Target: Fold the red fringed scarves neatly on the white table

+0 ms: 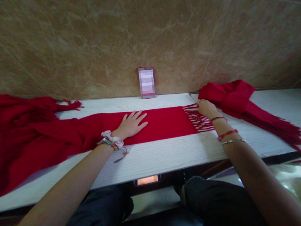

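Note:
A long red scarf (pixel 164 123) lies spread flat across the white table (pixel 157 156), its fringe (pixel 197 118) at the right end. My left hand (pixel 131 123) rests flat on the scarf's middle, fingers stretched out. My right hand (pixel 205 108) sits at the fringe with fingers curled on the tassels. The scarf's left part (pixel 17 140) lies bunched in a heap.
A second red scarf (pixel 234 99), folded, lies at the right with its fringe (pixel 285 128) trailing toward the table's front edge. A small card (pixel 147 82) leans against the brown marble wall. A phone (pixel 147 180) sits under the table edge, above my knees.

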The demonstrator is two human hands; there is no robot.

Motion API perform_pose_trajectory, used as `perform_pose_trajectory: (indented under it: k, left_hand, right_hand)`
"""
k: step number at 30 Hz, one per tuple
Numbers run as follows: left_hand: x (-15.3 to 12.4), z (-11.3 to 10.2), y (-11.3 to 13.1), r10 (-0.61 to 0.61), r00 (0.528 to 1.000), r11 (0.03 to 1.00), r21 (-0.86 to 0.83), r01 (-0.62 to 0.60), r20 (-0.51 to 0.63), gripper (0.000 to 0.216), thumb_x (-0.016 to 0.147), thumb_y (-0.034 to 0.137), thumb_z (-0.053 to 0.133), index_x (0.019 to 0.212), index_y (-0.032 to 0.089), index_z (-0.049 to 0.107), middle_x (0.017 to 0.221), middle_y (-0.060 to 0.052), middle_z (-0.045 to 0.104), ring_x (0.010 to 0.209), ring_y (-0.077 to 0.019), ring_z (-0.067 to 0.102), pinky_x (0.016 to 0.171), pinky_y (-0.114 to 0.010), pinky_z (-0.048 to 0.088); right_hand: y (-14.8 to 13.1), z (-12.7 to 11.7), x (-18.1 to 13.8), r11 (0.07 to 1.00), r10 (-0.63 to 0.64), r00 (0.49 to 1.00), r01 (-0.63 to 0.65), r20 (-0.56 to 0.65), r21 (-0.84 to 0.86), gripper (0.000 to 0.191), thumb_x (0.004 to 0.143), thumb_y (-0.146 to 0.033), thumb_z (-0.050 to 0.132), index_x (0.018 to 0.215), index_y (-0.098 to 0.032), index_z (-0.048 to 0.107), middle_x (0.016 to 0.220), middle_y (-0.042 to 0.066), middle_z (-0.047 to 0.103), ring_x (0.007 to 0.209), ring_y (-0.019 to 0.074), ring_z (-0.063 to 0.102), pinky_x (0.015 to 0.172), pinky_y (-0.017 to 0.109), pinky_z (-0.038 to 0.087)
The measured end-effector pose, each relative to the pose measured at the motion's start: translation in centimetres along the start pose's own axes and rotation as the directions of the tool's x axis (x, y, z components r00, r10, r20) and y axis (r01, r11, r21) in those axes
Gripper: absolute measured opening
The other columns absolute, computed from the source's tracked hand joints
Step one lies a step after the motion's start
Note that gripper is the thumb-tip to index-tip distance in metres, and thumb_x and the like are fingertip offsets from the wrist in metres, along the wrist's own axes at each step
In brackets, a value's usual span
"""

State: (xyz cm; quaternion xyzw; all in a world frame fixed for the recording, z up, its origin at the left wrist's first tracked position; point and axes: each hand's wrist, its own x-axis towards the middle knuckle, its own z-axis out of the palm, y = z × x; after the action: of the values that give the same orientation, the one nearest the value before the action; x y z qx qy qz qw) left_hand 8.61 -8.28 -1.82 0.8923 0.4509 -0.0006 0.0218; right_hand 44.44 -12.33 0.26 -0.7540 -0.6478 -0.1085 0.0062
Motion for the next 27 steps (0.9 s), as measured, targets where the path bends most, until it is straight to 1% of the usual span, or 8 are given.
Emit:
perform_pose_trajectory:
  k: [2, 5, 8, 13, 17, 20, 23, 27]
  left_hand:
    - [0.0, 0.1, 0.0, -0.009, 1.0, 1.0, 0.004, 0.009, 0.0, 0.057, 0.092, 0.053, 0.02, 0.144, 0.029, 0.025, 0.153, -0.004, 0.019, 0.139, -0.0289, 0.017, 0.108, -0.055, 0.018]
    - [0.1, 0.1, 0.0, -0.009, 1.0, 1.0, 0.008, 0.009, 0.0, 0.058, 0.092, 0.053, 0.02, 0.144, 0.029, 0.024, 0.153, -0.004, 0.019, 0.139, -0.0287, 0.017, 0.108, -0.055, 0.018]
    - [0.1, 0.1, -0.1, -0.006, 1.0, 1.0, 0.017, 0.006, 0.0, 0.057, 0.092, 0.053, 0.019, 0.144, 0.029, 0.024, 0.153, -0.004, 0.019, 0.139, -0.0287, 0.017, 0.108, -0.055, 0.018]
    - [0.0, -0.1, 0.0, -0.003, 1.0, 1.0, 0.012, 0.003, 0.001, 0.057, 0.092, 0.053, 0.02, 0.144, 0.029, 0.024, 0.153, -0.004, 0.019, 0.139, -0.0285, 0.017, 0.108, -0.054, 0.018]
    - [0.0, 0.0, 0.1, -0.011, 1.0, 1.0, -0.003, 0.011, 0.001, 0.058, 0.092, 0.054, 0.02, 0.144, 0.029, 0.023, 0.153, -0.004, 0.019, 0.139, -0.0286, 0.016, 0.108, -0.054, 0.018]
    - [0.1, 0.1, -0.1, -0.009, 1.0, 1.0, 0.0, 0.009, -0.006, 0.058, 0.092, 0.054, 0.02, 0.144, 0.03, 0.024, 0.153, -0.003, 0.02, 0.139, -0.0284, 0.017, 0.108, -0.054, 0.018]
    - [0.2, 0.3, -0.2, -0.008, 1.0, 1.0, 0.004, 0.008, -0.01, 0.058, 0.092, 0.054, 0.019, 0.144, 0.03, 0.024, 0.153, -0.003, 0.02, 0.139, -0.0282, 0.017, 0.108, -0.053, 0.018]
    - [0.1, 0.2, -0.2, 0.0, 1.0, 1.0, 0.005, 0.0, -0.011, 0.058, 0.092, 0.054, 0.019, 0.144, 0.03, 0.024, 0.153, -0.003, 0.019, 0.139, -0.0283, 0.017, 0.108, -0.053, 0.019]
  right_hand:
    - [-0.5, -0.5, 0.1, 1.0, -0.009, 1.0, 0.009, -0.028, 0.003, 0.033, 0.082, -0.005, 0.039, 0.101, -0.007, 0.066, 0.105, 0.018, 0.064, 0.101, 0.023, 0.059, 0.086, 0.03, 0.044]
    - [-2.6, -0.9, 0.8, 0.983, -0.162, 0.982, 0.169, -0.099, 0.068, 0.036, 0.083, -0.006, 0.038, 0.109, -0.01, 0.062, 0.114, 0.014, 0.062, 0.109, 0.0197, 0.054, 0.094, 0.027, 0.04]
    - [-4.2, -0.3, 1.3, 0.956, -0.261, 0.961, 0.271, -0.09, 0.114, 0.036, 0.082, -0.006, 0.04, 0.109, -0.012, 0.063, 0.112, 0.011, 0.063, 0.107, 0.0186, 0.055, 0.093, 0.027, 0.04]
    - [-2.7, 1.0, 1.1, 0.99, -0.12, 0.992, 0.122, -0.034, 0.075, 0.03, 0.083, -0.008, 0.04, 0.097, -0.01, 0.067, 0.1, 0.015, 0.066, 0.094, 0.022, 0.06, 0.082, 0.03, 0.044]
    - [-0.6, 0.9, 0.8, 0.998, -0.035, 0.998, 0.037, -0.042, 0.044, 0.029, 0.082, -0.008, 0.043, 0.099, -0.011, 0.066, 0.105, 0.016, 0.065, 0.098, 0.0242, 0.06, 0.08, 0.032, 0.045]
    - [-1.0, 0.7, 1.2, 0.987, -0.123, 0.989, 0.13, -0.082, 0.09, 0.03, 0.082, -0.012, 0.048, 0.108, -0.013, 0.063, 0.113, 0.013, 0.063, 0.108, 0.0227, 0.055, 0.088, 0.032, 0.042]
    - [-2.7, 0.8, 1.9, 0.963, -0.22, 0.972, 0.229, -0.082, 0.14, 0.03, 0.082, -0.014, 0.048, 0.107, -0.013, 0.064, 0.11, 0.012, 0.065, 0.105, 0.0216, 0.056, 0.088, 0.031, 0.042]
    - [-3.9, 0.8, 2.3, 0.968, -0.201, 0.979, 0.204, -0.034, 0.143, 0.027, 0.079, -0.011, 0.047, 0.095, -0.013, 0.068, 0.096, 0.01, 0.069, 0.091, 0.019, 0.061, 0.08, 0.027, 0.043]
